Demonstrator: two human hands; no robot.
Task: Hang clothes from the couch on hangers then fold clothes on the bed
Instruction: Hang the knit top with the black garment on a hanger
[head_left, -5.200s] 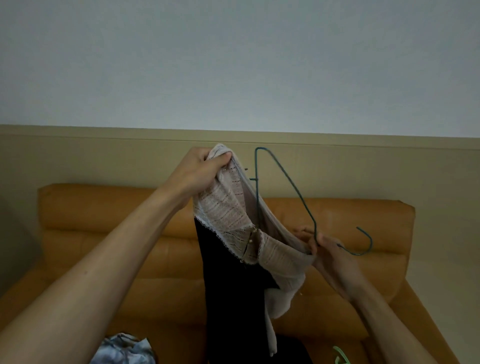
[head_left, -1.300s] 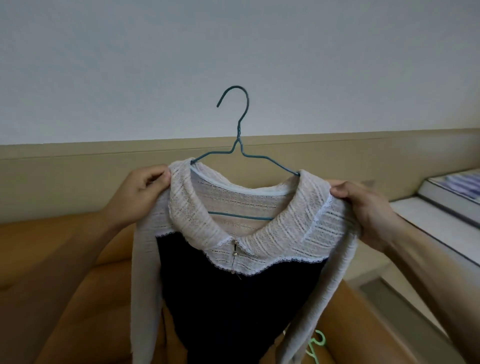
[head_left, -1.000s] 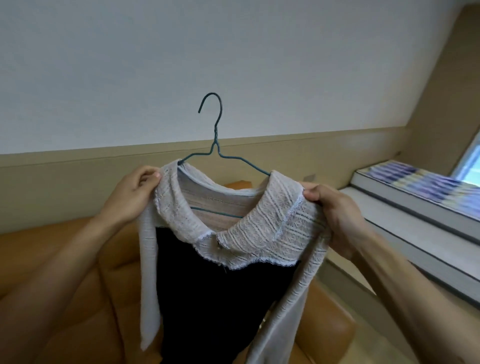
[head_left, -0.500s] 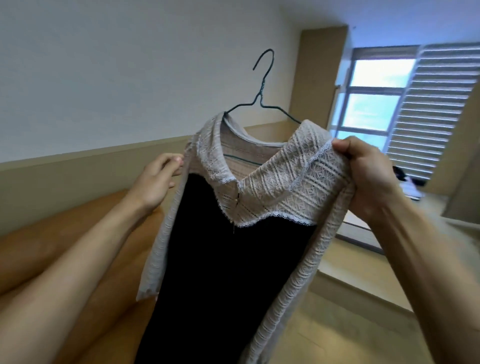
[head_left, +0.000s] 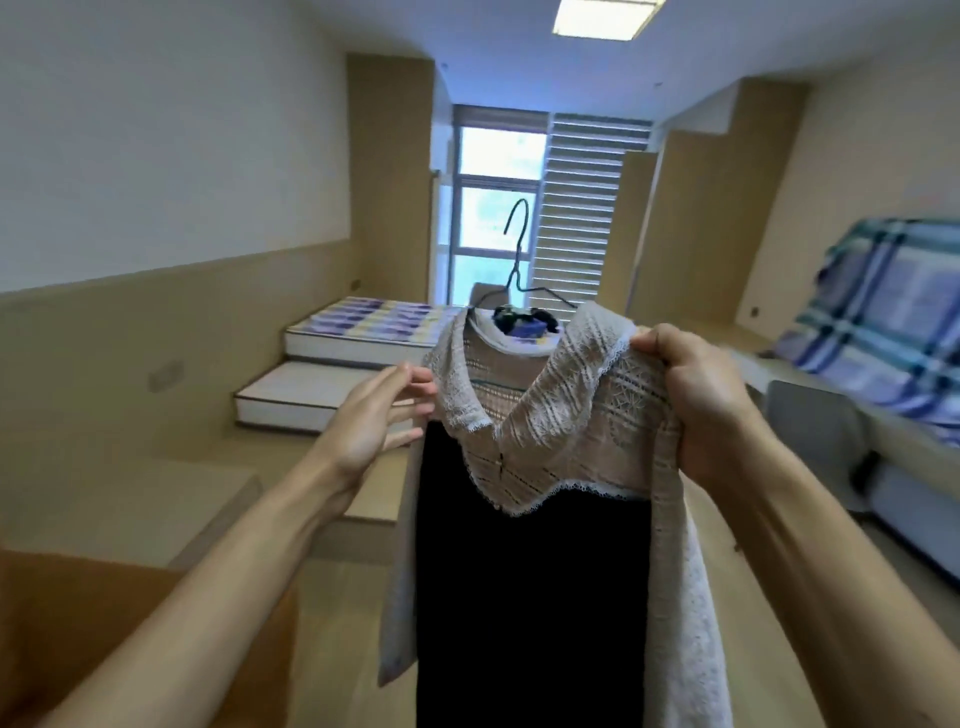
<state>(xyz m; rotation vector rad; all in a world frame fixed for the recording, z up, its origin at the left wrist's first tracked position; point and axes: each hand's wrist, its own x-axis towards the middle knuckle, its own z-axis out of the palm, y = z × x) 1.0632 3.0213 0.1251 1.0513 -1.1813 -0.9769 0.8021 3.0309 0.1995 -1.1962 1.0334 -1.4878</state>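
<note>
item: garment (head_left: 530, 571), black body with pale lace collar (head_left: 571, 415) and lace sleeves, mounted on a thin wire hanger (head_left: 519, 244). held in the air in front of the person, off the couch.

right hand (head_left: 701, 405): fingers curled tight, clamped on a bunch of lace at the shoulder. the hanger's arm on this side runs under the cloth just inside those fingers. whether they also catch the wire cannot be told.

left hand (head_left: 369, 421): fingers (head_left: 410, 374) straight and spread, gripping nothing. the tips sit at the collar's outer edge on the opposite shoulder, touching or just short of it.

hook: rises bare above the neckline, between the two hands and above both sets of fingertips, caught on nothing.

beyond the fingertips: a bed (head_left: 363, 325) with a checked cover, well apart.

judged stage: garment is on the hanger, rail not yet reached.

hazards:
- one-sided hold. all the weight seems to hang from the right fingers, so the hanger may tip and the unheld shoulder slide off the wire.
- open lace may snag on the wire's end if tugged.
- the loose sleeve below the left fingers may trail and catch.
</note>
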